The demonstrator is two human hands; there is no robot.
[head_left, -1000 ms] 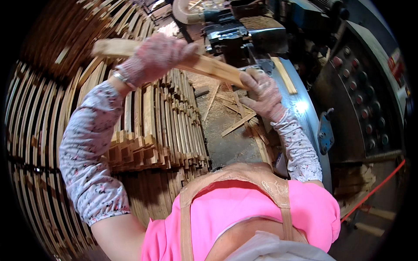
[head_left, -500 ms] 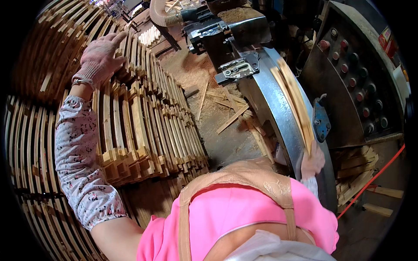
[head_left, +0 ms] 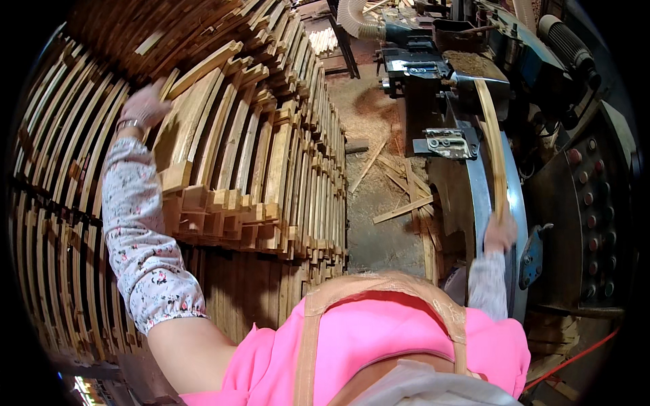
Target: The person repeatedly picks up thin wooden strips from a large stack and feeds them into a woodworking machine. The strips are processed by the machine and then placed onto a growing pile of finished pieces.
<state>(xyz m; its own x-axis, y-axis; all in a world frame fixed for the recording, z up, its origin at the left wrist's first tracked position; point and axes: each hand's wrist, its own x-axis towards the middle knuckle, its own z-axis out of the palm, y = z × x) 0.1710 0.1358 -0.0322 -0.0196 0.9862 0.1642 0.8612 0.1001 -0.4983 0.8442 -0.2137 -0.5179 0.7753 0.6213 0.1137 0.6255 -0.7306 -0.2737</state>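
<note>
My right hand (head_left: 500,234), in a pale glove, grips the near end of a long, slightly curved wooden strip (head_left: 496,149). The strip lies along the metal bed (head_left: 480,238) of a woodworking machine, its far end reaching the machine head (head_left: 482,84). Out to the left, my gloved left hand (head_left: 145,108) is at the far end of a tall stack of curved wooden strips (head_left: 233,152). Its fingers appear closed about the end of one strip (head_left: 169,84) on top; some of the fingertips are hard to make out.
More stacked strips (head_left: 64,142) rise at the far left. Offcuts (head_left: 405,210) and sawdust lie on the floor between stack and machine. A control panel (head_left: 596,203) with several buttons stands at the right, above a red cable (head_left: 575,358). A ribbed hose (head_left: 355,17) runs at the back.
My view has swung left. My left hand has come down from an open reach onto the end of a strip. The strip in my right hand has moved forward to the machine head.
</note>
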